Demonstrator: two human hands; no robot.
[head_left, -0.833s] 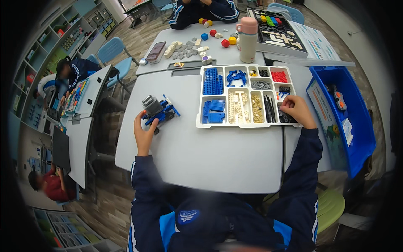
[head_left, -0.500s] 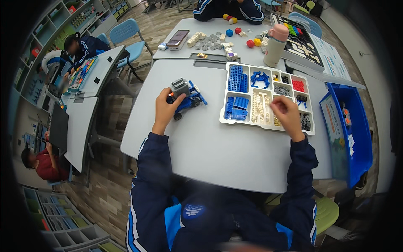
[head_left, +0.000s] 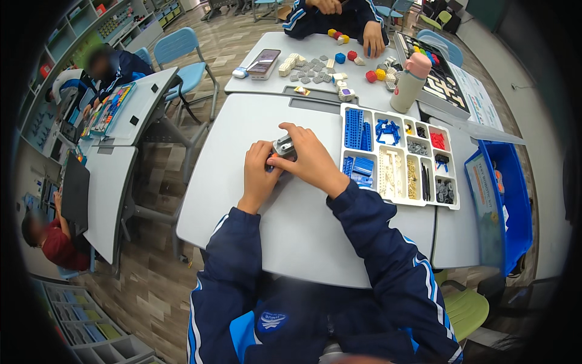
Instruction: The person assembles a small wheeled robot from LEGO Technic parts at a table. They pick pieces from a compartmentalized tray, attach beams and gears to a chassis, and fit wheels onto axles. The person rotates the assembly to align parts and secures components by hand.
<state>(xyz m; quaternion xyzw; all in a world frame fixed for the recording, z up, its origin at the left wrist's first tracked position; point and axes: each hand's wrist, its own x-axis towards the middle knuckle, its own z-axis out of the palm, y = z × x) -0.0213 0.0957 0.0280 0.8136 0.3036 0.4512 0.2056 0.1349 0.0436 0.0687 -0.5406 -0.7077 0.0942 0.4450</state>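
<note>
Both my hands are closed round a small building-brick vehicle model (head_left: 284, 147) above the left part of the table. Its grey block shows between my fingers, along with a bit of orange; the blue frame and wheels are mostly covered. My left hand (head_left: 258, 175) grips the model from the left. From the right, my right hand (head_left: 310, 159) holds it, with the thumb near the orange part and the fingers over the far side. Right of my hands lies a white sorting tray (head_left: 418, 202) with blue beams (head_left: 354, 128), cream pieces (head_left: 391, 173) and grey wheels (head_left: 445, 192).
A bottle (head_left: 410, 84) with a pink lid stands behind the tray. A blue bin (head_left: 515, 212) is at the right edge. On the far table are a phone (head_left: 264, 63), loose grey pieces (head_left: 312, 71) and a co-worker's hand (head_left: 373, 40). Blue chairs (head_left: 185, 64) stand left.
My right hand has left the tray and moved left onto the vehicle model. My left hand still holds the model. Across the table, the co-worker's hands have come into view.
</note>
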